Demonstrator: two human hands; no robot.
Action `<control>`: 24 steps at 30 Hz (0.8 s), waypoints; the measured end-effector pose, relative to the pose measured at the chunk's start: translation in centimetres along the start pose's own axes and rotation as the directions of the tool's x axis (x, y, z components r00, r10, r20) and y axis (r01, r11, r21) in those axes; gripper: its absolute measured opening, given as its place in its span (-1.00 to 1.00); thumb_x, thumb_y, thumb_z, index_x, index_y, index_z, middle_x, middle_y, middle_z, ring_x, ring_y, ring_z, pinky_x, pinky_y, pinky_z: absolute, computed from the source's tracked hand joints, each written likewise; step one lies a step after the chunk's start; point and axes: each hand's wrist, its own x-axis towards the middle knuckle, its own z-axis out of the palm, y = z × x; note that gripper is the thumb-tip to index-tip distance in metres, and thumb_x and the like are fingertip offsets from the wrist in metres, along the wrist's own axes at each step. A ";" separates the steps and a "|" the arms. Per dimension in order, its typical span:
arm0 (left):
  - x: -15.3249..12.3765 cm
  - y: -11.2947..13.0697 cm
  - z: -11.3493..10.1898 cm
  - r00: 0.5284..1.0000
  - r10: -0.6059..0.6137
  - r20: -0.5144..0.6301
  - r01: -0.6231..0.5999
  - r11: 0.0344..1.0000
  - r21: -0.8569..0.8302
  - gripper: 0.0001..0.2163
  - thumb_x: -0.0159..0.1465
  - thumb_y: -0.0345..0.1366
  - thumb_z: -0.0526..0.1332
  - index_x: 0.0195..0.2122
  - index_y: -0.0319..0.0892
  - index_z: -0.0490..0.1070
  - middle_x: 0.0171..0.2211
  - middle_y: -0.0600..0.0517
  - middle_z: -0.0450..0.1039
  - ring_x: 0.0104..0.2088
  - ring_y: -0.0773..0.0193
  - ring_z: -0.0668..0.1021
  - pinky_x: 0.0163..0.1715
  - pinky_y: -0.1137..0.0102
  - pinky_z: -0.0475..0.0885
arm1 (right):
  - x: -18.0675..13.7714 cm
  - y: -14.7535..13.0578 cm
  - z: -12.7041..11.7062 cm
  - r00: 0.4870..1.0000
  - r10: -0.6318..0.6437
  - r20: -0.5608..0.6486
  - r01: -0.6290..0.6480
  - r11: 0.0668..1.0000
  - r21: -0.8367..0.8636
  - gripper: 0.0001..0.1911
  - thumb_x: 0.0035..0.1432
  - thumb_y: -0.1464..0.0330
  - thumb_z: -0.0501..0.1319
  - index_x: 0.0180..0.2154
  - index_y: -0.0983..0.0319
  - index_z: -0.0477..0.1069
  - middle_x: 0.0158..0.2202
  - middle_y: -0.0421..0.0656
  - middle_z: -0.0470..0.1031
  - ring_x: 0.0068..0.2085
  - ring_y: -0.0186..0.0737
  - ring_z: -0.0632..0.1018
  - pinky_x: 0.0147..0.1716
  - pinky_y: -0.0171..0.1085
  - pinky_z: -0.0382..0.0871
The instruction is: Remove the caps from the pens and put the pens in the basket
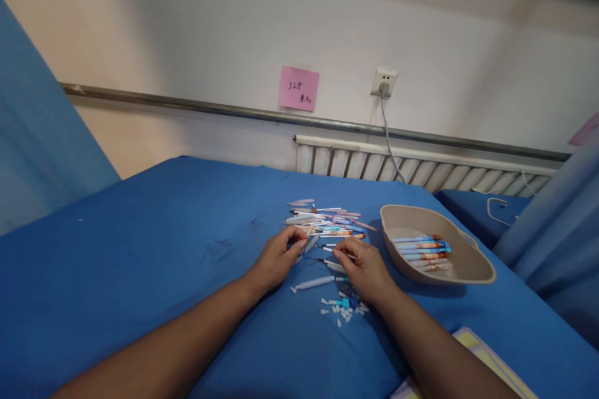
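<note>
My left hand [279, 254] is closed in a pinch at the end of a slim pale pen barrel [312, 242]. Close by on the right, the fingers of my right hand [362, 265] are pressed together on a thin white pen refill [326, 249]. Beyond both hands lies a loose pile of pen parts [322, 219], mixed barrels and refills in white, pink, blue and orange. A pale lilac pen barrel [316, 283] rests nearer to me. Small white tips and a few blue caps [345, 303] are scattered below my right hand, which partly covers them.
A beige plastic basket [461, 249] to the right contains several blue, orange and pale pens [423, 249]. Blue cloth [154, 274] covers the surface. At the lower right is a yellow striped item [486, 355]. A radiator [355, 159] and a plugged-in socket [384, 83] are behind.
</note>
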 end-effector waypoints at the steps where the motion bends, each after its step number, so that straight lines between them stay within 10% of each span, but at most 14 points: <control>1: 0.0 0.0 0.0 1.000 0.001 -0.001 -0.001 1.000 -0.002 -0.84 0.20 -0.22 0.08 -0.36 -0.20 0.34 -0.40 0.07 0.38 -0.34 0.28 0.42 -0.29 0.40 0.34 | 0.0 0.0 0.0 1.000 0.000 0.004 0.000 1.000 0.003 -0.84 0.16 0.35 0.09 -0.42 0.19 0.40 -0.44 -0.21 0.45 -0.37 -0.28 0.45 -0.35 -0.35 0.23; 24: -0.2 -0.1 0.1 1.000 0.012 0.007 -0.012 1.000 0.026 -0.85 0.21 -0.23 0.09 -0.34 -0.20 0.36 -0.38 0.06 0.41 -0.34 0.27 0.43 -0.30 0.42 0.33 | 0.0 -0.2 0.1 0.999 -0.033 0.025 0.032 0.999 0.025 -0.86 0.15 0.40 0.11 -0.41 0.21 0.42 -0.43 -0.21 0.45 -0.36 -0.29 0.45 -0.35 -0.36 0.23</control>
